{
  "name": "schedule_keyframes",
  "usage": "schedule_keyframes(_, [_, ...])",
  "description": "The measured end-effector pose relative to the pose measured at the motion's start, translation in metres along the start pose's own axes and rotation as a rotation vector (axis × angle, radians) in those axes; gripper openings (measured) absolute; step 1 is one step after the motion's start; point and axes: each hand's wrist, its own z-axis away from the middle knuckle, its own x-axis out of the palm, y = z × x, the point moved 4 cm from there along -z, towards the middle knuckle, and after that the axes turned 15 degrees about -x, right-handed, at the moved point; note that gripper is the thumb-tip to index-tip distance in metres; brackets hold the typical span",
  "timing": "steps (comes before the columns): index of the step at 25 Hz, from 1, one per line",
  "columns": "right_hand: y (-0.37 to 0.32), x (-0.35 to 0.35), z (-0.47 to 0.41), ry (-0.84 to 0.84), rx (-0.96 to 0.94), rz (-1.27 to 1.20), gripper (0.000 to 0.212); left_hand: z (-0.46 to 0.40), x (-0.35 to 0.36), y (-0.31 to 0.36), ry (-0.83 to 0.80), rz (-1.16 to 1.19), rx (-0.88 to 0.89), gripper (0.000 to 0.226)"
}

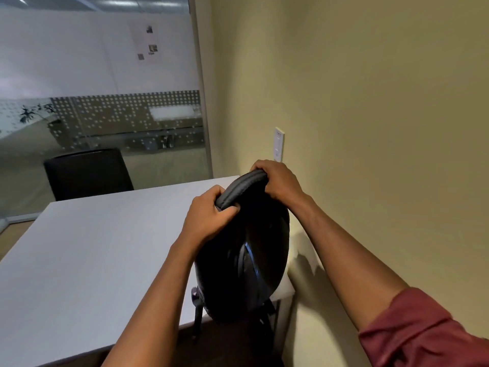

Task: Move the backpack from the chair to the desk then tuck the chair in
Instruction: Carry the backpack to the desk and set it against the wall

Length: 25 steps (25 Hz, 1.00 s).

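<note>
The wall (pixel 370 102) fills the right side, with glass (pixel 100 102) at the far left end. The desk (pixel 92 247) is the next biggest thing: a pale, bare top whose right edge runs along the wall. A dark chair (pixel 87 172) stands at its far side; whether this is the chair to tuck in, I cannot tell. The backpack (pixel 243 260) hangs upright over the desk's near right corner, beside the wall, its bottom at about the level of the desk's front edge; whether it touches the top is unclear. Both hands are fisted around its top handle (pixel 243 185), the left hand (pixel 209 215) on the near end and the right hand (pixel 277 181) on the far end, fingers fully curled with nothing else held. The step in hand looks to be the set-down. To do it well, carry the pack further in over the top so that its whole base lands on the desk, not on the corner. Lower it until the handle slackens, and check that it stands or lies steady before letting go. A strap (pixel 197 313) dangling below the edge should come up too.
</note>
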Motion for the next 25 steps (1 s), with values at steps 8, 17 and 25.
schedule_keyframes(8, [0.048,0.046,-0.094,0.006,0.001,-0.154,0.033,-0.059,0.042,-0.018,0.000,0.165,-0.134,0.035])
schedule_keyframes(17, [0.098,0.060,-0.104,-0.001,0.135,-0.104,0.031,-0.085,0.106,-0.035,0.161,0.301,-0.351,0.032])
schedule_keyframes(25, [0.092,0.068,-0.097,-0.258,0.235,0.034,0.040,-0.079,0.158,-0.020,-0.035,0.201,-0.335,0.062])
